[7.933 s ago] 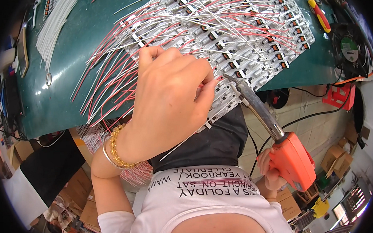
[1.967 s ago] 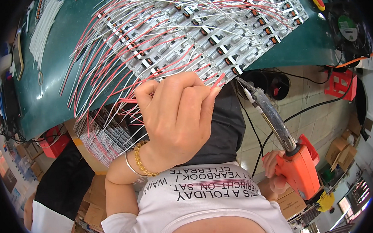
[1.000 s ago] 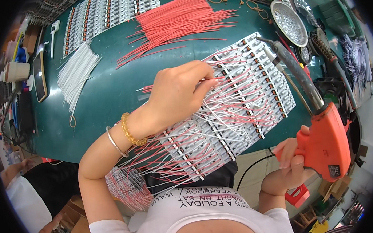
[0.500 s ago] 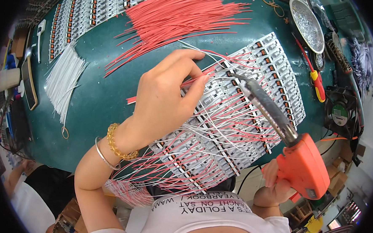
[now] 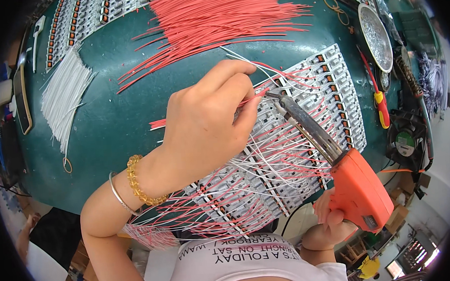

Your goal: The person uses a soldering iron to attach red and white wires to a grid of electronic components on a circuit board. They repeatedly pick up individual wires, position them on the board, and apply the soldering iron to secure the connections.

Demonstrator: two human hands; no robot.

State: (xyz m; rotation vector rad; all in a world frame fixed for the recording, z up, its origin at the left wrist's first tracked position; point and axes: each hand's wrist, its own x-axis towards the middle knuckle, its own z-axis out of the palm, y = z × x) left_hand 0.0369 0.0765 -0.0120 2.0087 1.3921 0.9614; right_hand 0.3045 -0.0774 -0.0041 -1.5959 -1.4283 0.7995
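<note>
My left hand (image 5: 208, 111), with bracelets at the wrist, is closed over the upper left of a panel of small white circuit boards (image 5: 353, 108). Thumb and fingers pinch red wires (image 5: 158, 124), whose far ends stick out past the hand's left side. One red tip pokes from the fingertips over a board. My right hand (image 5: 332, 220) grips an orange soldering gun (image 5: 362, 186) at the lower right. The gun's dark tip points up and left, close to that red wire end; whether they touch I cannot tell. Red and white wires trail across many boards toward my lap.
A bundle of red wires (image 5: 218, 18) lies at the back, white wires (image 5: 67, 98) at the left. More boards (image 5: 84, 20) stand far left. On the right are a metal dish (image 5: 375, 38), a screwdriver (image 5: 381, 109) and a small fan (image 5: 407, 141). Another person sits at the lower left.
My left hand has moved slightly right with the red wire. The soldering gun has shifted left, bringing its tip closer to the wire end at my fingertips. The view has shifted a little.
</note>
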